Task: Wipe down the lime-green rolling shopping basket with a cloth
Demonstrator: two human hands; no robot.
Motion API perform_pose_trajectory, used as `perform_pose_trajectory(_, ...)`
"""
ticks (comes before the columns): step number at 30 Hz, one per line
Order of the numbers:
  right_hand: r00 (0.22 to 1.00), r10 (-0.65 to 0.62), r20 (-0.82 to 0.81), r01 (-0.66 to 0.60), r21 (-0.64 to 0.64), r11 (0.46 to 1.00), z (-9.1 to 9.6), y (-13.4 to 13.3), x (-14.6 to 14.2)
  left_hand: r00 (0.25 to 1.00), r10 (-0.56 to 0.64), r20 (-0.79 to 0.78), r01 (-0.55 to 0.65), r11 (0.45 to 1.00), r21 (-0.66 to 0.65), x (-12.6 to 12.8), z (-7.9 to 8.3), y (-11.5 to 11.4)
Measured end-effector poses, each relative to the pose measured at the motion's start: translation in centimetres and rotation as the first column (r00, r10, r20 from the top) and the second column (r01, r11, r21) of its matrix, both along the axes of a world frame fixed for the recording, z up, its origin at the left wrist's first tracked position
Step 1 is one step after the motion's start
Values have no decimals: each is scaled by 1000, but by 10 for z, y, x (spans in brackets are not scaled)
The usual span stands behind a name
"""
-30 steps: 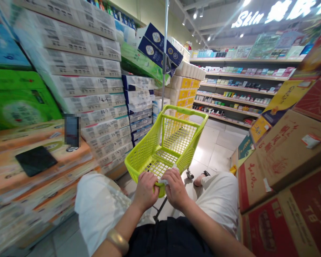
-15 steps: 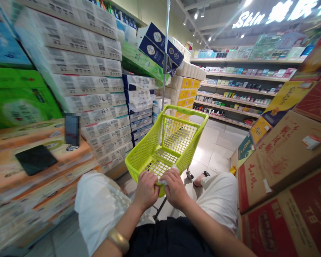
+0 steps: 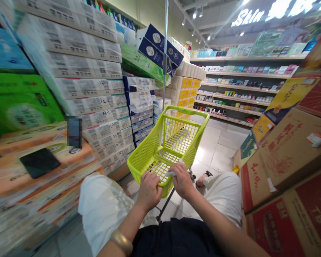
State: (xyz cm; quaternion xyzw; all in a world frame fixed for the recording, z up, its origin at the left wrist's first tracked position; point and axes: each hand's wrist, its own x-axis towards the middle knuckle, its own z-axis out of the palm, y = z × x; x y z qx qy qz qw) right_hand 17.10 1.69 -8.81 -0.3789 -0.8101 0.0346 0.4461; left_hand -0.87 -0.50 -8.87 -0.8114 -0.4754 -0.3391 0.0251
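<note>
A lime-green shopping cart (image 3: 143,157) with a lattice basket stands between my knees, its near end toward me. My left hand (image 3: 149,191) is closed over the near rim of the basket. Just to the right, my right hand (image 3: 181,178) has its fingers bent around a crumpled white tissue (image 3: 171,174) at the right side of the same rim. Only a small part of the tissue shows; the palm hides the rest. Through the mesh the basket floor is visible.
Wrapped packs (image 3: 91,87) are piled high on the left. A dark flat tablet-like object (image 3: 39,162) lies on orange packs (image 3: 10,178). Cardboard cartons (image 3: 291,150) stack close on my right. Shelves of small goods (image 3: 238,82) stand behind the tiled floor (image 3: 214,142). A thin pole (image 3: 165,71) rises beyond the cart.
My right hand, with the tissue, has shifted right and slightly up along the rim, away from my left hand. The left hand keeps its grip on the near rim.
</note>
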Motion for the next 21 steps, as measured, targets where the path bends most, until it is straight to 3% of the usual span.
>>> perform_pose_trajectory(3,992,105,75,-106,11,994,-2,-19,-12,1000,-6,-20,6,1000,-5,-1,0,0)
perform_pose_trajectory(6,968,167,189,-174,23,984,3,-13,-2,1000,-13,-26,13,1000,-12,-1,0,0)
perform_pose_trajectory(8,971,130,199,-138,28,990,8,6,14,1000,-16,-20,16,1000,-18,-1,1,1)
perform_pose_trajectory(13,998,-58,35,58,18,998,10,41,38,1000,-4,-5,4,1000,-14,-1,2,3)
perform_pose_trajectory(17,996,-82,-30,83,22,996,-1,18,14,1000,1,-10,-1,1000,5,-2,1,3)
perform_pose_trajectory(21,1000,17,26,-18,45,999,-7,-13,-8,1000,-11,-13,11,1000,16,-3,0,1)
